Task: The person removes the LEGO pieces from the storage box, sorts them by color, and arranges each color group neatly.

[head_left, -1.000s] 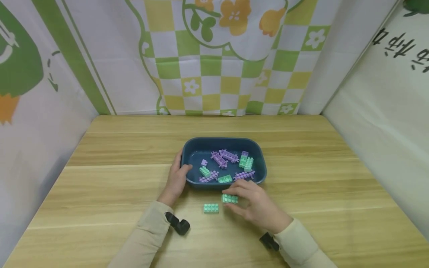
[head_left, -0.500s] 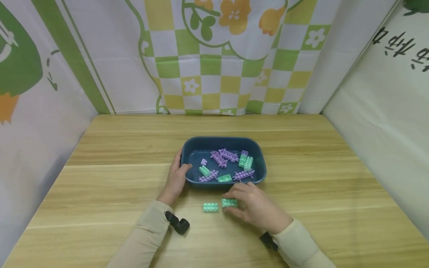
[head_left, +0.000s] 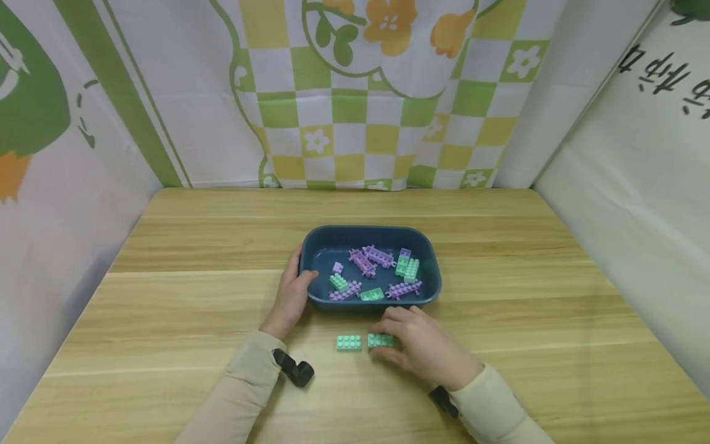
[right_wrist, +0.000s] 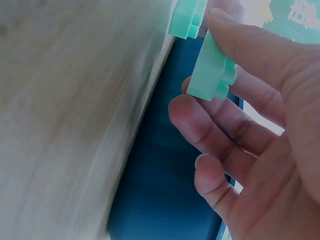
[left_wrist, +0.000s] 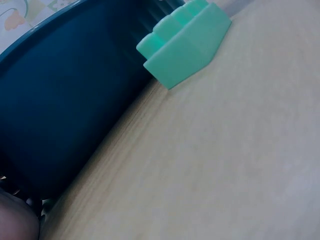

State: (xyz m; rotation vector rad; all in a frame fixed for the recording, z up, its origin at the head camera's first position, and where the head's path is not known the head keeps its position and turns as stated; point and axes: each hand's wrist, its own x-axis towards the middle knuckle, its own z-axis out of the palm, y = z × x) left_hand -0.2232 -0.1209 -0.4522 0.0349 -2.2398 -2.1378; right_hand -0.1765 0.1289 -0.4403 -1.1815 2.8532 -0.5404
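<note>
Mint-green bricks (head_left: 349, 343), two beside navy tub (head_left: 338, 304).
Pinching right brick (head_left: 378, 341) in right hand (head_left: 424, 345), gripping tub with left hand (head_left: 290, 296); apparently early, with more pieces (head_left: 363, 263) inside.

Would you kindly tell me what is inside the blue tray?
In the head view, the tray holds purple pieces and green bricks, some overlapping. Whatever lies directly beneath them is covered and cannot be seen.
</note>
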